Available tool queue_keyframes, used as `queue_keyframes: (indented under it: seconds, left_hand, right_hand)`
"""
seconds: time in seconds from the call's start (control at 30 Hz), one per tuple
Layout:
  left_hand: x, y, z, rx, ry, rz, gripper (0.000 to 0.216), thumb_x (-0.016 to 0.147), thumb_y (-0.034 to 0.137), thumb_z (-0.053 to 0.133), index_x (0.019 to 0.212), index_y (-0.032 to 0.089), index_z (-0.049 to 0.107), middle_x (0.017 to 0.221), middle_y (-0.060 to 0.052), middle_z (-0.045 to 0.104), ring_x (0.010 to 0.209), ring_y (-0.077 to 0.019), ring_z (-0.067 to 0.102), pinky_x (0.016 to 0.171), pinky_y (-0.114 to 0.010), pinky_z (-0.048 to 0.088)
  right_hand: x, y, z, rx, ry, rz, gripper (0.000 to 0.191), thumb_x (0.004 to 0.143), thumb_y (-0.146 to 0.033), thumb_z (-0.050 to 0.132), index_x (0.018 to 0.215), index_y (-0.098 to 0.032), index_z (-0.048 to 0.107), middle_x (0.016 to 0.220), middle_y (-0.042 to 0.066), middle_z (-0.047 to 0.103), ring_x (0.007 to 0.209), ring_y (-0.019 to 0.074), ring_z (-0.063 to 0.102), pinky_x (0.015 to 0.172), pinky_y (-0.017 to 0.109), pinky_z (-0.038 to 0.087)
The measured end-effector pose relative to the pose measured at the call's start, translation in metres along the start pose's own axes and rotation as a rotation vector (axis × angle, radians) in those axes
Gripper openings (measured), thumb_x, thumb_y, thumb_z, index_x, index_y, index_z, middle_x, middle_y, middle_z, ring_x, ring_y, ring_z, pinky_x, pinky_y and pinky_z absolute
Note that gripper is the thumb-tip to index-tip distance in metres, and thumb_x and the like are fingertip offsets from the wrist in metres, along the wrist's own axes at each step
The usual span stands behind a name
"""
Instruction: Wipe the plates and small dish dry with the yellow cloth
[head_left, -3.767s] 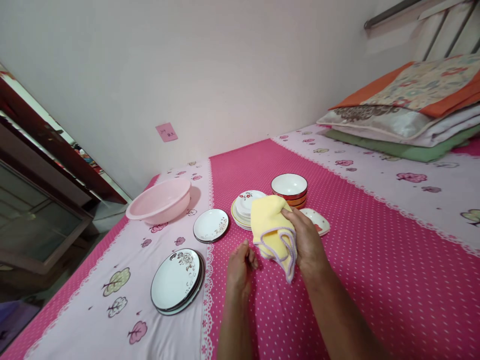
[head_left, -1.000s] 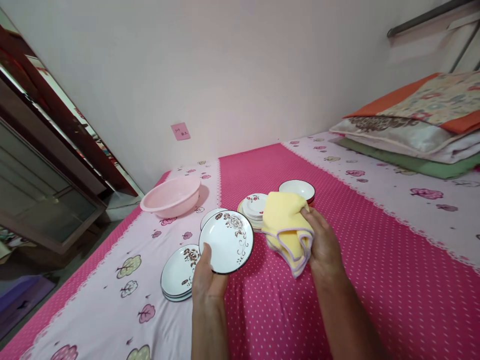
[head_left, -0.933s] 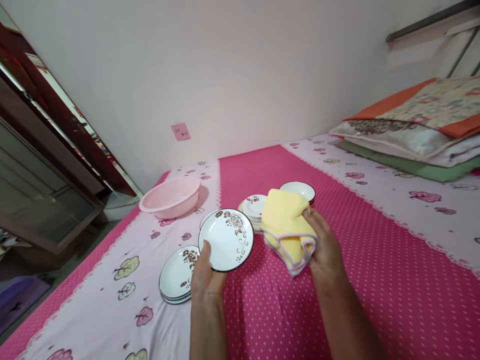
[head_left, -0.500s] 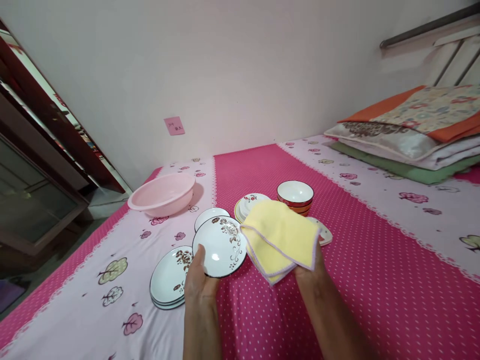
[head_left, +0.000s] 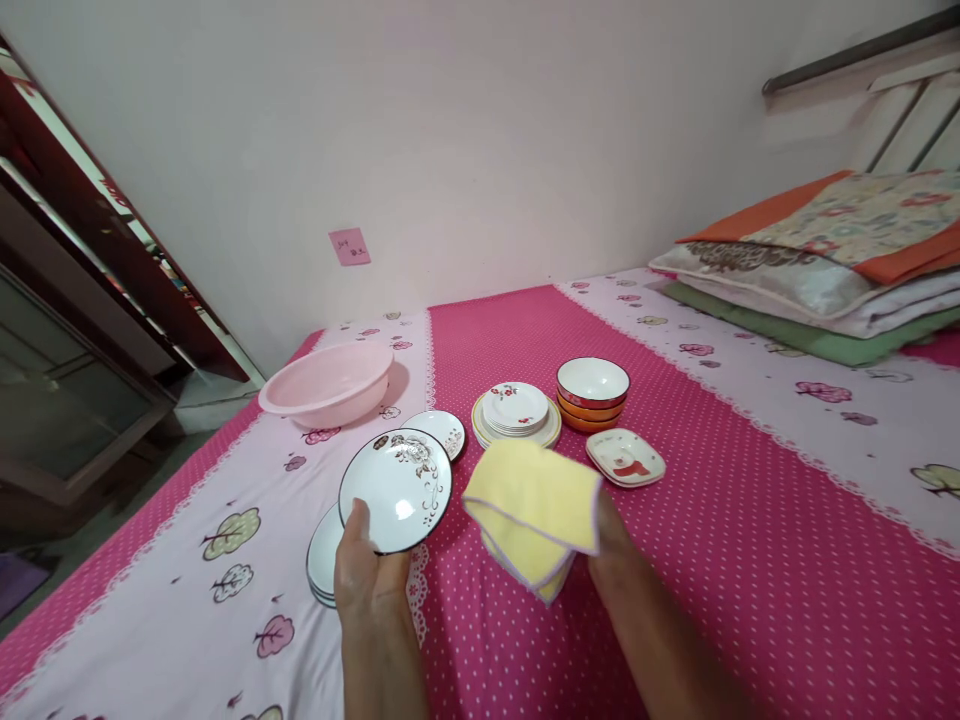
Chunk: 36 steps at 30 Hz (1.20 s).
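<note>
My left hand [head_left: 367,570] grips a white plate [head_left: 394,490] with a dark rim and brown flowers, thumb over its near edge. A folded yellow cloth [head_left: 532,505] with a lilac border hangs over my right hand [head_left: 611,535], whose fingers are mostly hidden under it; the cloth is apart from the plate. Below and left of the held plate lies a stack of similar plates [head_left: 322,565], partly covered by it. Another flowered plate [head_left: 444,432] rests just behind it.
Beyond the cloth stand stacked small plates [head_left: 516,405], orange bowls [head_left: 592,385] and squarish dishes [head_left: 626,458]. A pink basin [head_left: 330,385] sits back left on the patterned bedsheet [head_left: 750,560]. Folded bedding [head_left: 817,270] is piled at the right by the wall.
My left hand has moved left with the plate, now over the plate stack. My right hand and the cloth have shifted left and slightly down, uncovering the small plates and squarish dishes.
</note>
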<state>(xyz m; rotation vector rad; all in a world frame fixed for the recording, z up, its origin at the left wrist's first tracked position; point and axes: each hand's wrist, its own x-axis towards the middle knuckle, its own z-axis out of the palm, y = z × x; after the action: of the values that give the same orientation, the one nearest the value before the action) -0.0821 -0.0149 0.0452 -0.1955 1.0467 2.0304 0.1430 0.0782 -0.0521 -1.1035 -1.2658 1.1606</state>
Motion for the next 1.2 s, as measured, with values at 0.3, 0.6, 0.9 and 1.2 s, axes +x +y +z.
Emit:
queue_keyframes:
  seconds: [0.3, 0.6, 0.9, 1.2]
  left_hand:
    - [0.011, -0.007, -0.003, 0.000, -0.040, -0.054, 0.044, 0.101, 0.026, 0.056, 0.142, 0.012, 0.062, 0.136, -0.017, 0.072, 0.131, -0.0308, 0.064, 0.114, -0.051, 0.047]
    - [0.019, -0.006, -0.007, -0.008, -0.028, -0.076, 0.042, 0.099, 0.026, 0.059, 0.139, 0.014, 0.065, 0.140, -0.014, 0.069, 0.134, -0.0297, 0.062, 0.113, -0.048, 0.049]
    - [0.026, -0.005, -0.009, -0.034, -0.010, -0.073, 0.045, 0.098, 0.023, 0.059, 0.141, 0.010, 0.062, 0.143, -0.017, 0.067, 0.134, -0.0317, 0.061, 0.114, -0.050, 0.048]
    - [0.021, -0.006, -0.009, 0.000, -0.051, -0.062, 0.039, 0.100, 0.025, 0.057, 0.134, 0.009, 0.068, 0.132, -0.018, 0.074, 0.132, -0.0303, 0.064, 0.110, -0.046, 0.052]
  right_hand:
    - [-0.007, -0.054, -0.032, -0.337, 0.143, -0.125, 0.026, 0.085, -0.043, 0.058, 0.096, -0.021, 0.066, 0.095, 0.007, 0.074, 0.086, 0.0228, 0.068, 0.079, 0.034, 0.051]
    - [-0.034, -0.065, 0.009, -1.294, -0.563, -0.034, 0.020, 0.078, -0.003, 0.063, 0.095, -0.013, 0.068, 0.106, 0.016, 0.074, 0.100, 0.0288, 0.067, 0.074, 0.032, 0.036]
    - [-0.035, -0.070, 0.021, -1.022, -0.629, -0.035, 0.013, 0.086, -0.015, 0.057, 0.094, -0.020, 0.065, 0.089, 0.004, 0.073, 0.075, 0.0171, 0.061, 0.061, 0.027, 0.030]
    - [-0.011, -0.017, -0.005, -0.772, -0.083, -0.147, 0.033, 0.086, -0.032, 0.062, 0.114, -0.015, 0.066, 0.121, 0.017, 0.072, 0.114, 0.0297, 0.066, 0.100, 0.041, 0.047]
